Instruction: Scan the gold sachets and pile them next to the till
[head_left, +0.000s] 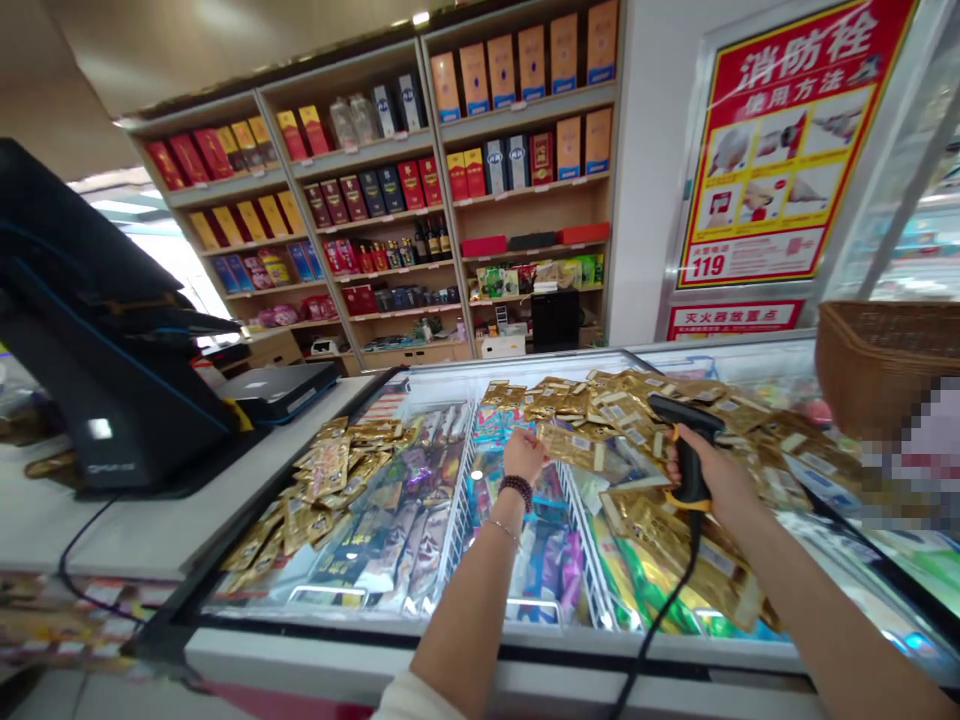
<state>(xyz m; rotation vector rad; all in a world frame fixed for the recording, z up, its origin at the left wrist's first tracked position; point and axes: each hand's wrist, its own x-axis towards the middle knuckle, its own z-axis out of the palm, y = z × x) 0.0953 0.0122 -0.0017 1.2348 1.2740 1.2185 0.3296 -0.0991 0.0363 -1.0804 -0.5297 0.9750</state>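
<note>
My left hand (526, 455), with a beaded bracelet on its wrist, pinches the left edge of a gold foil packet (574, 447) that has a white label. My right hand (716, 470) is wrapped round the grip of a black and yellow barcode scanner (690, 450), its head towards that packet and its cable hanging down. Around both hands, a pile of gold packets (630, 400) lies on the glass top of a chest freezer (465, 625). To the left, a smaller heap of gold packets (330, 470) lies on the same glass.
Wire baskets (454, 530) with wrapped goods show through the glass. A black checkout terminal (112, 400) and a flat black device (281, 390) stand on the left counter. A wicker basket (885, 360) is at right, beside a person partly blurred out. Shelves (390, 220) of boxes line the back wall.
</note>
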